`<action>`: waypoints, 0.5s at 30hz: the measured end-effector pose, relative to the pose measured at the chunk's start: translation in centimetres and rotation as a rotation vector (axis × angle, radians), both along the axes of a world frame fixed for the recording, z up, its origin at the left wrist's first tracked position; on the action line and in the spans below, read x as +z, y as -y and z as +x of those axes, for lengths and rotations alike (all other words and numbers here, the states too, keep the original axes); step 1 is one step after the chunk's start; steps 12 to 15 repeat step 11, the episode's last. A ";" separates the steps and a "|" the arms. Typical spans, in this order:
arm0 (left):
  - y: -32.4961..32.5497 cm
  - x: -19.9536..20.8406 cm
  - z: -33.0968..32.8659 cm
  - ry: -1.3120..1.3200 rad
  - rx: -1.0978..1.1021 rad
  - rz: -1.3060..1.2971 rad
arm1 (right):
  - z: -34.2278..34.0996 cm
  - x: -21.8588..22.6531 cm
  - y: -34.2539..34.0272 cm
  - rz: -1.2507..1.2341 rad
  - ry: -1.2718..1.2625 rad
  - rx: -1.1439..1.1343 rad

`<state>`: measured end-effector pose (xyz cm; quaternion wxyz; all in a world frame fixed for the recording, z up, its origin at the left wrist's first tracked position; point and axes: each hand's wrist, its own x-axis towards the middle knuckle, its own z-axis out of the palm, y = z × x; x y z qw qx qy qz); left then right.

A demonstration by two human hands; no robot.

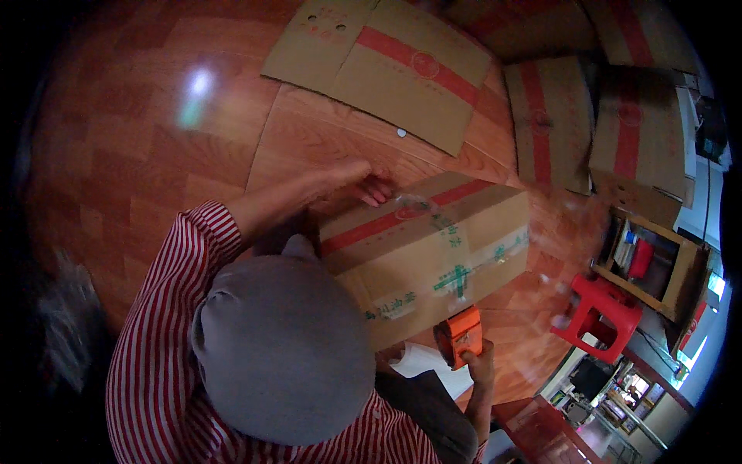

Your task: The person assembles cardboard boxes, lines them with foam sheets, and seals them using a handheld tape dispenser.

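A closed cardboard carton (402, 267) with a red stripe and green markings lies on the floor in front of me. Clear tape with green print runs over its side. My left hand (359, 182) is at the carton's far left edge, fingers stretched out and holding nothing. On the near right, my right hand (481, 365) grips an orange tape dispenser (464, 336) close against the carton's near side. A grey cap (282, 352) hides the carton's near left corner. White paper (429, 363) lies partly under the dispenser.
A flattened carton (379, 73) lies on the wood-patterned floor (154, 166) beyond. Several cartons (549, 124) stand at the far right. Nearer on the right are an open box (645, 259) with a red item inside and a red plastic stool (597, 317). Clear crumpled plastic (73, 325) lies left.
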<state>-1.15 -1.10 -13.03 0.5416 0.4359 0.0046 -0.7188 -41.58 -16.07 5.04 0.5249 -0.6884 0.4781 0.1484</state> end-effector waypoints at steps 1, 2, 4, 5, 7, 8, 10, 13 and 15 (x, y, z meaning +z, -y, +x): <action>-0.1 0.3 0.0 -0.027 -0.040 -0.038 | -0.1 0.0 0.1 -0.002 0.000 0.018; -0.2 0.3 -0.2 0.007 -0.044 -0.093 | -0.1 0.0 0.0 -0.001 0.006 0.006; -0.4 0.7 -0.7 0.076 -0.056 -0.205 | 0.0 0.0 -0.2 0.000 0.018 -0.020; -0.5 1.3 -1.1 0.111 -0.060 -0.193 | 0.0 0.0 -0.2 0.012 0.030 -0.027; -0.7 2.8 -1.6 0.181 -0.065 -0.169 | -0.2 0.0 -0.2 0.036 0.055 -0.039; -0.7 2.1 -1.8 0.168 -0.056 -0.176 | -0.2 -0.1 -0.3 0.034 0.062 -0.045; -0.3 0.4 -2.4 0.139 -0.039 -0.193 | -0.2 -0.2 -0.5 0.029 0.076 -0.058; -0.3 0.1 -2.4 0.161 -0.054 -0.210 | -0.2 -0.1 -0.5 0.028 0.074 -0.060; -0.3 0.1 -2.4 0.161 -0.054 -0.210 | -0.2 -0.1 -0.5 0.028 0.074 -0.060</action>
